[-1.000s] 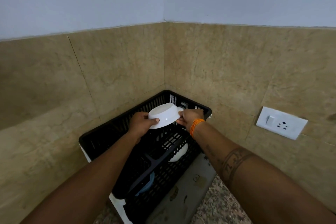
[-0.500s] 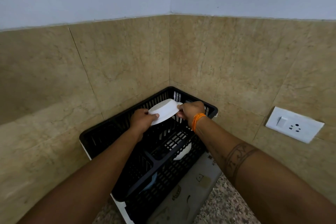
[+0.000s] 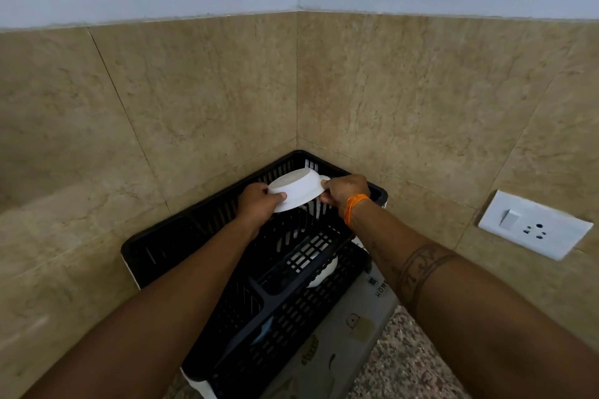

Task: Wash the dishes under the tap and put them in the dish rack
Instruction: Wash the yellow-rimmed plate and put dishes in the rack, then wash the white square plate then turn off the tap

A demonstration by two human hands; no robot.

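Note:
A white bowl (image 3: pixel 296 188) is held upside down and tilted over the far end of a black slatted dish rack (image 3: pixel 181 230). My left hand (image 3: pixel 257 202) grips the bowl's left rim with the thumb on top. The right rim is pinched by my right hand (image 3: pixel 345 189), which wears an orange thread on the wrist. Lower in the rack, another white dish (image 3: pixel 322 272) shows through the slats, and a pale blue item (image 3: pixel 264 332) lies near the front, mostly hidden.
The rack sits in a corner of beige tiled walls (image 3: pixel 207 107). A white switch and socket plate (image 3: pixel 534 225) is on the right wall. A grey printed box or board (image 3: pixel 343 337) lies beside the rack on a speckled granite counter (image 3: pixel 408 369).
The bowl has tipped from edge-on to show more of its base, staying over the rack's far end. The camera view has shifted slightly.

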